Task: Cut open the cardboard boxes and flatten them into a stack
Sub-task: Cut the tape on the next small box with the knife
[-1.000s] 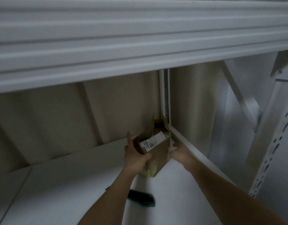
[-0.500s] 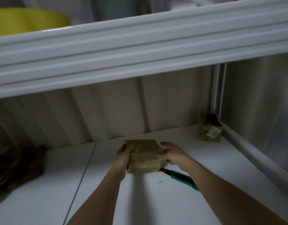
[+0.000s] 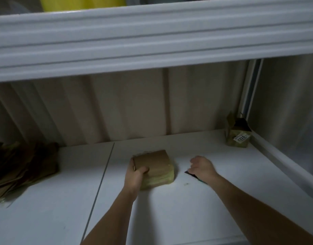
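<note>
At far left a pile of flattened cardboard [image 3: 23,167] lies on the white shelf [image 3: 170,209]. The left hand [image 3: 134,175] grips the taped cardboard box [image 3: 155,167], thumb on top. The right hand [image 3: 202,167] hovers over a dark cutter [image 3: 191,174], fingers loosely curled (holding nothing). In the right corner stands an opened box [image 3: 238,137], its label unreadable

Dim, bluish light, soft overall blur, deep shadow at left, wide-angle bowing at edges

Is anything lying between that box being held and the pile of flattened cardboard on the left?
Nothing visible: only bare white shelf lies between the taped box in the left hand and the flattened cardboard pile.
</note>
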